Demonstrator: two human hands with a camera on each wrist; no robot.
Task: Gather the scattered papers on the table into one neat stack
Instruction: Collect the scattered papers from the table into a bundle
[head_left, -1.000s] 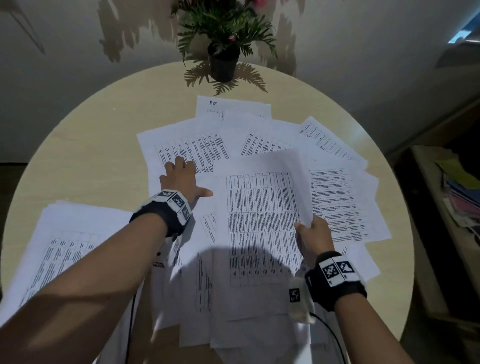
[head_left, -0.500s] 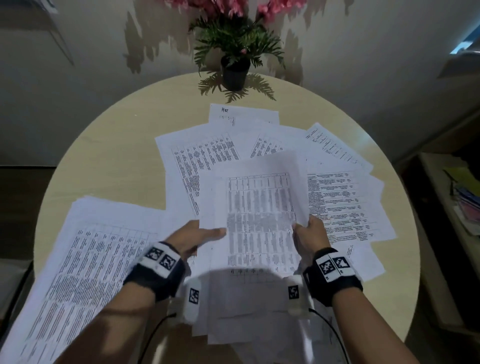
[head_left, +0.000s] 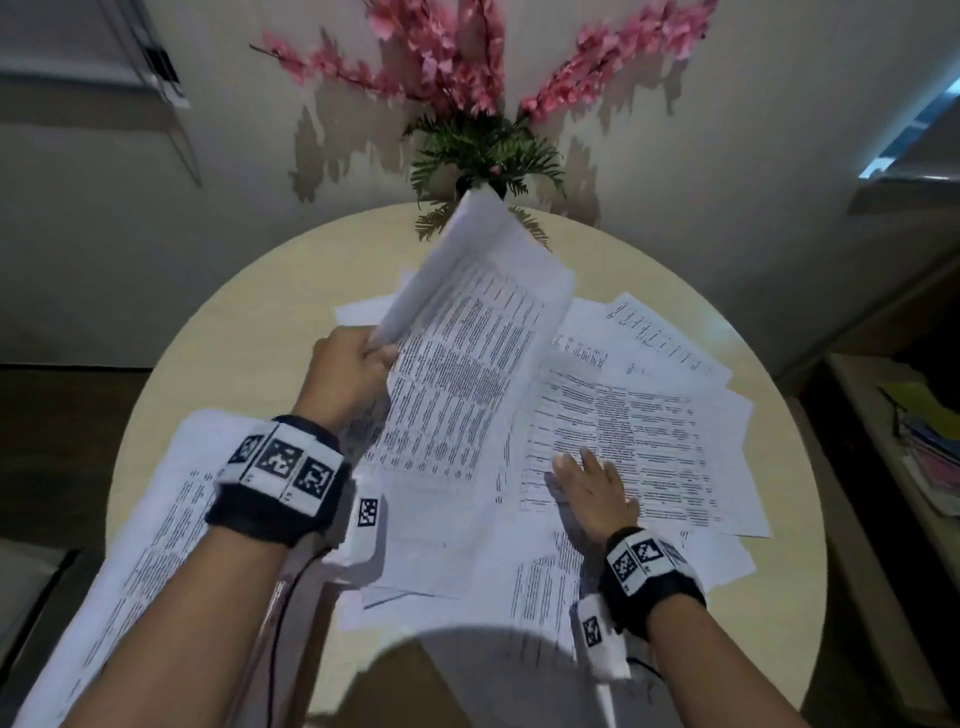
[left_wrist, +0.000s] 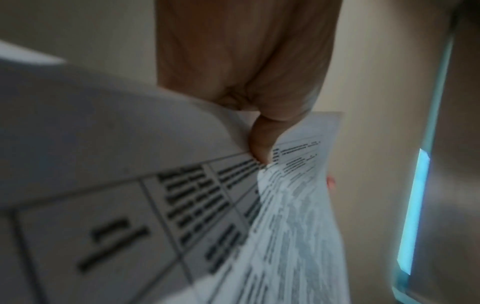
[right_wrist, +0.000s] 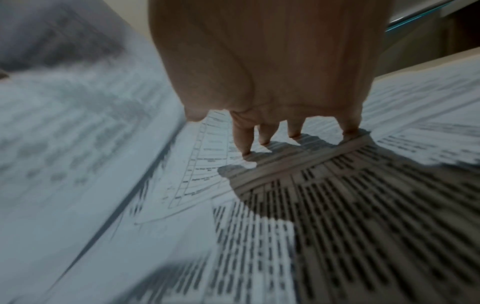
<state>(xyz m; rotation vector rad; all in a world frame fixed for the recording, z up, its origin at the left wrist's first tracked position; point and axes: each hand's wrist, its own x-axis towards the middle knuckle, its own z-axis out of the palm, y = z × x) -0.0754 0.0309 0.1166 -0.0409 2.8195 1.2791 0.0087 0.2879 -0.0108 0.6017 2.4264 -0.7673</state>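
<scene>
Holding a lifted sheaf of printed sheets (head_left: 467, 358) up off the counter (head_left: 218, 332), your left hand (head_left: 345, 376) has its thumb and fingers (left_wrist: 259, 148) pinched on the sheaf's near edge, so the far end flops upward toward the potted pink flowers (head_left: 467, 78). Your right hand (head_left: 592, 488) lies flat with straight fingers (right_wrist: 242, 139) pressing on a tabled sheet (head_left: 639, 447) among the loose papers to the right; it grips nothing. More papers (head_left: 150, 525) fan out under your left forearm, near the counter's edge.

To do this step well, drag the pressed sheet toward you with a flat palm, then slip it under the sheaf rather than crumpling it on top. Keep the pinch firm, since the sheaf looks limp and could splay. Collect the overhanging left pile early, as it could slide off.
</scene>
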